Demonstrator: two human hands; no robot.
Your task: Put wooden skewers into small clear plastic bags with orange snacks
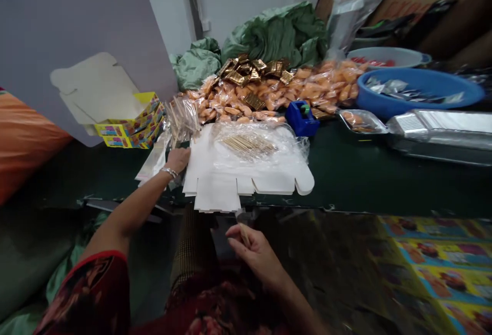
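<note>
Two hands apparently bagging sticks.
Fingers of the right hand grip some near the counter edge; left hand, grip unclear, is beside bags; next probably calls for opening one.

Left hand at left edge of flat white cartons topped with wooden skewers, right hand gripping thin sticks below table edge.

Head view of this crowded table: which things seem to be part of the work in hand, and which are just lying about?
Likely in use:
thin sticks in the right hand
loose sticks on clear plastic
clear bags beside the left hand, its grip unclear

Seemingly just lying about:
blue tape dispenser
orange packets
blue basin
green sacks
</note>
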